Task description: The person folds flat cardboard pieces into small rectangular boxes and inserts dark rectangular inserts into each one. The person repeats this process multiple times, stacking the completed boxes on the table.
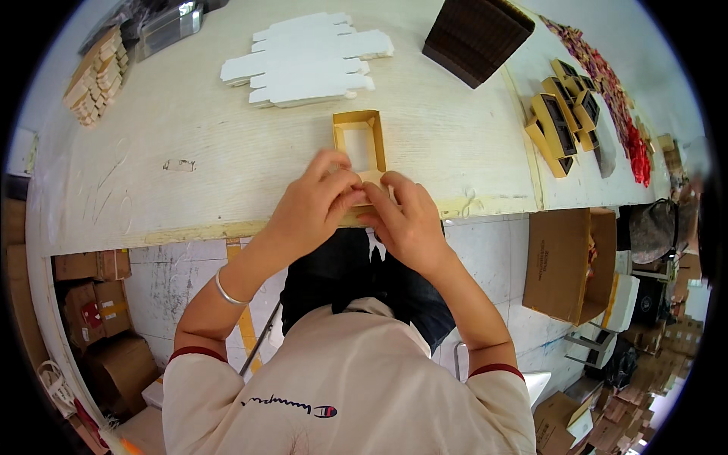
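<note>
A small gold cardboard box (pixel 379 144) with a pale inside lies open at the table's near edge, straight ahead of me. Its near end is partly covered by my fingers. My left hand (pixel 315 201) is closed, its thumb and fingers pinching the near end of the box at the left corner. My right hand (pixel 409 224) grips that same end from the right, fingers bent against the cardboard. Both hands almost touch over the near flap. Farther off lies a stack of flat white box blanks (pixel 299 67).
A dark brown stack (pixel 479 38) stands at the far right. Several gold boxes with dark inserts (pixel 555 125) are piled near red wrapped pieces (pixel 637 155). Pale strips (pixel 98 80) are heaped at the far left. A large carton (pixel 557 262) sits right, below table level.
</note>
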{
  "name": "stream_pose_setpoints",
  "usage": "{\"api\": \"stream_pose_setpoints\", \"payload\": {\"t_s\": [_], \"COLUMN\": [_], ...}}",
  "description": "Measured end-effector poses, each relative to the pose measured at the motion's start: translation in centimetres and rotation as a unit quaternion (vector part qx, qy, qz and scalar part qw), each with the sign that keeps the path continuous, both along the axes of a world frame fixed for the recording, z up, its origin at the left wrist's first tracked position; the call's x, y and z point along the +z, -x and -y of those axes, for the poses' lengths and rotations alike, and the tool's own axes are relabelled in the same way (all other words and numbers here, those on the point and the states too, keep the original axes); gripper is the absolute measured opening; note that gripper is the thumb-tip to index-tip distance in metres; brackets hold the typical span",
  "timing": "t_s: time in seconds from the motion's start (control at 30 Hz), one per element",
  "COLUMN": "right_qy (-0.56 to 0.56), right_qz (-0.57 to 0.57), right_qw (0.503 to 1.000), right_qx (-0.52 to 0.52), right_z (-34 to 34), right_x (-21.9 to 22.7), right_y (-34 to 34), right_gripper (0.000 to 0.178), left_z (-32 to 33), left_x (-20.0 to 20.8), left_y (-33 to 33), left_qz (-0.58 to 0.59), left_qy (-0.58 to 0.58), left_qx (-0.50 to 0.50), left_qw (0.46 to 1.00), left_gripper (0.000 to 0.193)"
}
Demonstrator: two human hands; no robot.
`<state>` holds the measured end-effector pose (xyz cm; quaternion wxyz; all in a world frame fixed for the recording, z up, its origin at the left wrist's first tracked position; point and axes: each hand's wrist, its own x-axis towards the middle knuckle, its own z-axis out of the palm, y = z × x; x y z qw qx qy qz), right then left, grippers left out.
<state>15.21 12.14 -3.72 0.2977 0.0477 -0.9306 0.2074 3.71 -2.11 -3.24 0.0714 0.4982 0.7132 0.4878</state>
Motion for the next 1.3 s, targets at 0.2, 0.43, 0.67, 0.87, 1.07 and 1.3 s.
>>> {"api": "stream_pose_setpoints", "payload": {"t_s": [0.2, 0.43, 0.67, 0.87, 1.07, 1.3], "right_qy": [-0.037, 0.064, 0.024, -0.247, -0.234, 0.116], "right_qz": [0.098, 0.19, 0.045, -0.083, -0.005, 0.005], "right_qw": [0.992, 0.956, 0.995, 0.944, 0.952, 0.989], "right_qx": [0.065, 0.213, 0.088, -0.205, -0.195, -0.09], "right_z": [-0.8, -4.2, -9.8, -21.5, -23.4, -16.6], "right_x": [1.0, 2.8, 8.4, 12.4, 14.3, 17.1], "right_y": [1.0, 0.9, 2.1, 7.2, 8.4, 4.7], "right_gripper": [0.015, 0.013, 0.038, 0.021, 0.009, 0.031], "left_z": [0.4, 0.2, -0.1, -0.2, 1.3, 1.5], "left_x": [0.2, 7.1, 4.2, 2.8, 1.7, 1.6], "left_y": [-0.3, 1.2, 5.1, 2.9, 2.3, 2.1], "left_qz": [-0.113, -0.147, -0.184, -0.128, -0.115, -0.079], "left_qy": [0.085, 0.211, 0.219, 0.174, 0.144, 0.13], "left_qx": [-0.03, -0.059, -0.063, -0.013, 0.012, 0.03], "left_qw": [0.99, 0.965, 0.956, 0.976, 0.983, 0.988], "left_gripper": [0.014, 0.05, 0.074, 0.072, 0.076, 0.076]}}
